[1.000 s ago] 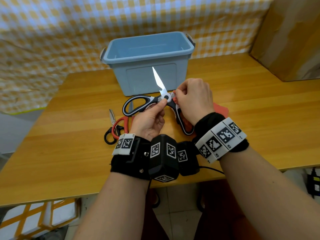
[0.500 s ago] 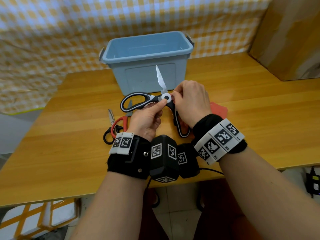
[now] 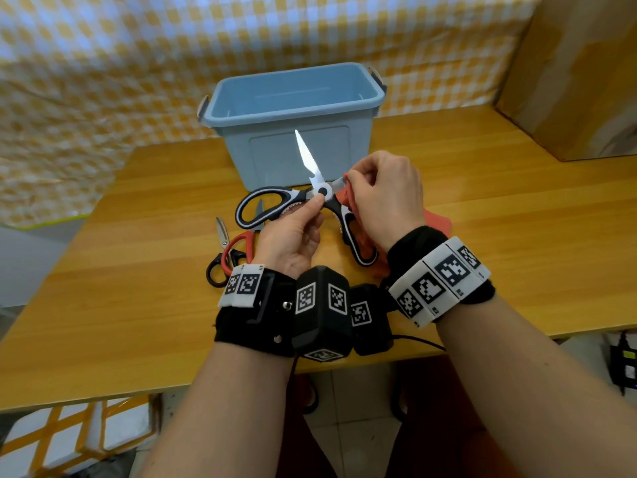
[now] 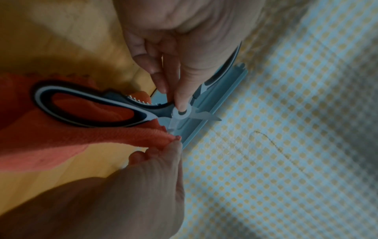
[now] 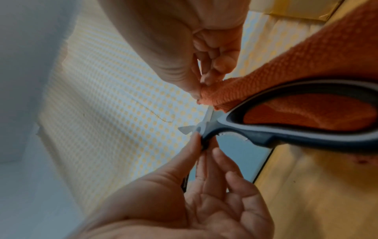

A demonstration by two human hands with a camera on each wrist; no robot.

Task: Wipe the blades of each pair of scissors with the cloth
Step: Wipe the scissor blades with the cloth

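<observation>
left hand (image 3: 293,236) pinches scissors (image 3: 275,205) pivot; right hand (image 3: 386,198) clamps cloth (image 4: 122,135) on blade | wooden table (image 3: 482,236); checkered curtain (image 3: 103,81)

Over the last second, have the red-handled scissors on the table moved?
No. The red-handled scissors lie in the same spot on the table, in front of and to the left of the blue bin, just as before.

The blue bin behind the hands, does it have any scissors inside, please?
No; the head view shows the blue bin holding nothing visible inside.
</observation>
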